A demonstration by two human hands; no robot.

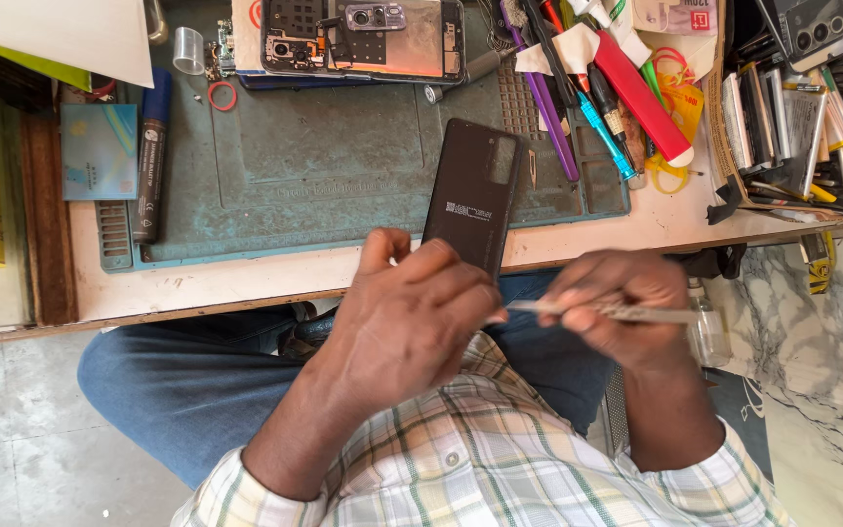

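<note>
Head cam looked straight down on the bench. Left hand [412,317] hung just off the near edge of the tabletop [246,283], fingers curled & pressed together round the lower end of a dark phone back cover [473,195], thumb up beside it. The cover stood tilted, its top leaning out over the teal work mat [324,166], near the mat's front-right part. Right hand [612,307] was just beside the left, slightly blurred, fingers pinching a thin metal tool [602,311] that lay roughly level, its tip pointing toward the left hand at the cover's bottom edge. Couldn't tell whether the tip touched the cover; the left fingers hid that spot.

Both hands hovered over the person's lap: blue jeans [178,381] & a checked shirt [500,459] below.

On the mat's far edge lay an opened phone [363,39], internals & camera modules showing. At the mat's left edge sat a black marker w/ blue cap [152,156], a light-blue card [100,151] just beside it on the tabletop. A small red ring [222,96] & a clear tape roll [188,50] sat near the mat's far-left corner. At the far-right corner of the mat: a heap of tools, incl. a purple-handled tool [548,112], a blue pen-like tool [605,132] & a red bar-shaped thing [641,98]. Further right, at the tabletop's right edge, a tray crammed w/ phone parts [792,117]. A small clear bottle [709,332] showed just beyond the right hand, below the table edge.
</note>
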